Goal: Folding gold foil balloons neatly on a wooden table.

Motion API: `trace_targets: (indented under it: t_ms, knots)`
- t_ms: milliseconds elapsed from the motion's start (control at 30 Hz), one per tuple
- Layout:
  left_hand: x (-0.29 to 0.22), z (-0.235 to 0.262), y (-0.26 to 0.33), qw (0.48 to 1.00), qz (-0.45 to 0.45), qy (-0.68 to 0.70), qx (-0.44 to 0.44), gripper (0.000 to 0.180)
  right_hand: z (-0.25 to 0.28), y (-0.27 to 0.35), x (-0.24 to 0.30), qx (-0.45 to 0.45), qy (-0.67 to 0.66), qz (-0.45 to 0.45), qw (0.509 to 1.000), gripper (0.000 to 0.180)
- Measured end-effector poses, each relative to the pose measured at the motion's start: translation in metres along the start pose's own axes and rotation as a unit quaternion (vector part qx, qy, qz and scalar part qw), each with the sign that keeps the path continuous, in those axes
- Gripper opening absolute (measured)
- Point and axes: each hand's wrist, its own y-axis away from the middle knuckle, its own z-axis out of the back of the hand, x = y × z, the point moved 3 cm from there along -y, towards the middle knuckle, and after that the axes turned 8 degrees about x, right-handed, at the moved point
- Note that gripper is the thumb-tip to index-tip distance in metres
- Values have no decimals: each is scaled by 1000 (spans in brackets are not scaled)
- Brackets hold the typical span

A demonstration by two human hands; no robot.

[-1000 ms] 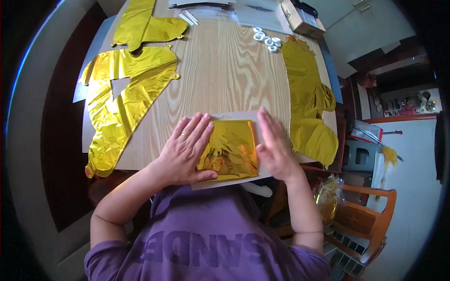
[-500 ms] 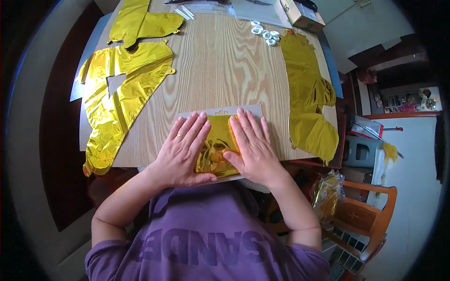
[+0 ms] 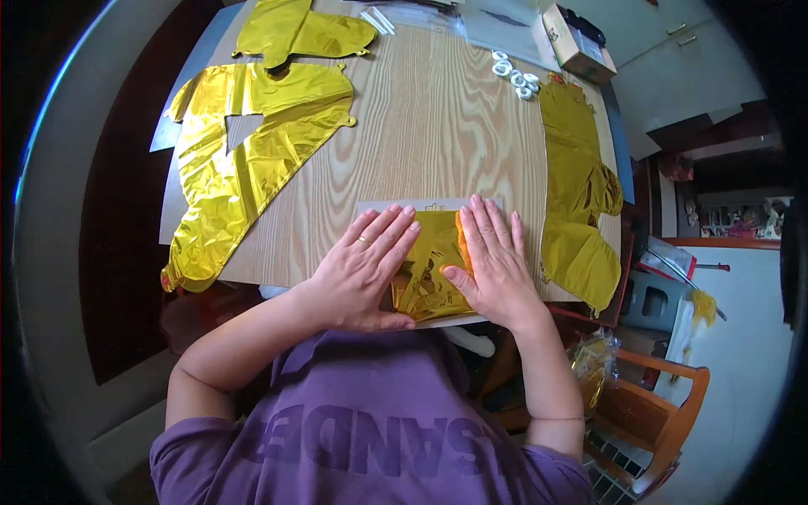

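Observation:
A gold foil balloon, folded into a flat packet, lies on a pale card at the table's near edge. My left hand, with a ring on one finger, rests flat over the packet's left side, thumb pointing along the bottom. Over its right side lies my right hand, fingers stretched forward and thumb on the foil. An orange-looking folded edge shows beside the right fingers. Unfolded flat foil balloons lie around: one with a triangular hole on the left, another behind it, and a third on the right.
White rings or small rolls sit at the back right, near a cardboard box and clear plastic sheets. White straws lie at the back. A wooden chair stands to the right, beside a clear bag with gold contents.
The whole view has shifted, so the table and balloons appear farther right. Both hands stay flat on the folded balloon, with hardly any change in their pose.

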Motion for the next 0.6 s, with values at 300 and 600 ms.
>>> trace_targets:
  t_ms: [300, 600]
  knots:
    - [6, 4, 5, 1000, 3, 25, 5, 127, -13, -1, 11, -5, -1, -21, 1000, 86]
    - [10, 0, 8, 1000, -3, 4, 1, 136, -10, -2, 16, -13, -1, -28, 1000, 88]
